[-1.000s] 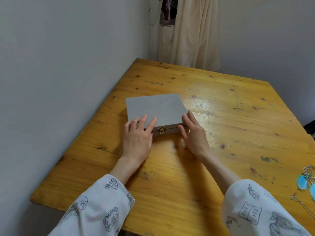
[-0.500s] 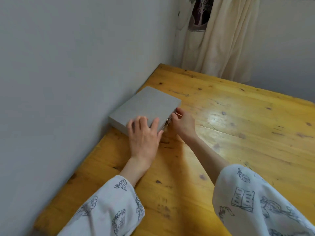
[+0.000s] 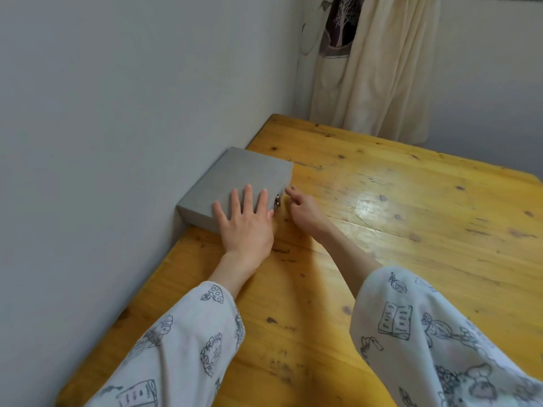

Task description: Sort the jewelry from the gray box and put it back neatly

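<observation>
The gray box (image 3: 244, 177) sits tight against the wall (image 3: 117, 113), blocking that side. Open table (image 3: 411, 215) lies right of it. A curtain (image 3: 376, 69) hangs behind the far edge.

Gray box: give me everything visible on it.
The gray box is flat, square, matte gray, lid closed, lying on the wooden table beside the wall. A small metal clasp sits on its front edge. The left hand rests flat on the lid; the right hand hovers by the clasp.
</observation>
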Action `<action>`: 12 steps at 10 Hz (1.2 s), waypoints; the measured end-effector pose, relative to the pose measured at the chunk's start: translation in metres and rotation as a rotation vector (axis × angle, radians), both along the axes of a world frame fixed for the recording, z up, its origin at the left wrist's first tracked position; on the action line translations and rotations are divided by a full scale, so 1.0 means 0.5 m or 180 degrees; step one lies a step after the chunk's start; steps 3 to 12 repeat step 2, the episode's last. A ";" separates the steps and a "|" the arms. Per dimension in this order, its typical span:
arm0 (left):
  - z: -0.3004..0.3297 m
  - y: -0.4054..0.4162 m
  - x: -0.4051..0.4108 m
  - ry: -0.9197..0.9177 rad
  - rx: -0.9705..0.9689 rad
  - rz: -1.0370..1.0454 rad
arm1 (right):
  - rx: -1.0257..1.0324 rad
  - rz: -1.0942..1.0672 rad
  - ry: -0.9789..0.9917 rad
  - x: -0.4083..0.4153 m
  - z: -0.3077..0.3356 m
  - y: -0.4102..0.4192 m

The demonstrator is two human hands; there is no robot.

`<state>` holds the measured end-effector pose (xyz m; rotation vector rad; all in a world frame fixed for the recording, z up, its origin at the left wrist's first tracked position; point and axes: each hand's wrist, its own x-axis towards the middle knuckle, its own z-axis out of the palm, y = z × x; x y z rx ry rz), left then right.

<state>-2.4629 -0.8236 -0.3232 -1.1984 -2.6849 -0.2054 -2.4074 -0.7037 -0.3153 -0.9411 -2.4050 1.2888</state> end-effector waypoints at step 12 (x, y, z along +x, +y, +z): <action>0.002 -0.008 0.039 0.0155 -0.0046 0.0011 | 0.0865 -0.0251 -0.0426 0.165 -0.031 -0.006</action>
